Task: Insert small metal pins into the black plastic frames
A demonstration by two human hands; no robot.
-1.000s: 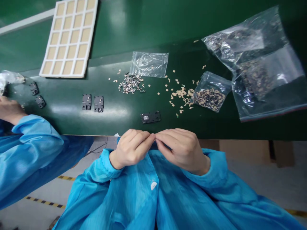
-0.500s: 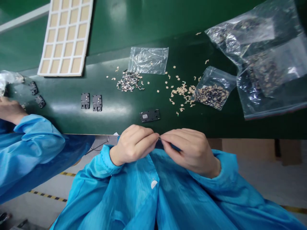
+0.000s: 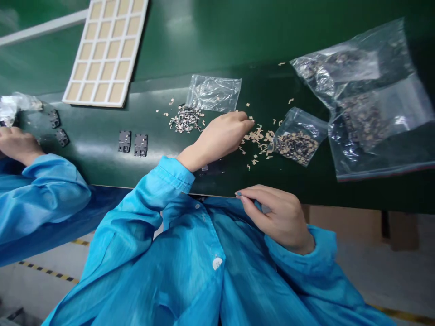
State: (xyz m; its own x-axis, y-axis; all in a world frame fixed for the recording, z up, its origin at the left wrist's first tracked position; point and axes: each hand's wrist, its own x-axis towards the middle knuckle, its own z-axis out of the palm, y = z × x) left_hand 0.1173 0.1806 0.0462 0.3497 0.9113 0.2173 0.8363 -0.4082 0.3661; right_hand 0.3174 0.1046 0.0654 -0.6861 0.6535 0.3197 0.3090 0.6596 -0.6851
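Tan little stamped bits (image 3: 258,136) loose on the dark green tabletop (image 3: 95,158), right at the fingertips (image 3: 247,123) of the left hand (image 3: 220,136). That hand stretched forward, fingers close together and bent down; touching or pinching a bit, impossible to tell. Right hand (image 3: 277,217) at the near table edge, curled, thumb against forefinger; anything pinched there too small to make out. Flat black plastic part (image 3: 214,168) mostly hidden beneath the left wrist. Big clear plastic bags (image 3: 370,104) cut off at the right border. Co-worker's hand (image 3: 16,145) at far left, partly out of view. Open tabletop between two small black parts (image 3: 132,144) and the left forearm. Small clear bag of tan bits (image 3: 297,142) just beside the loose scatter.
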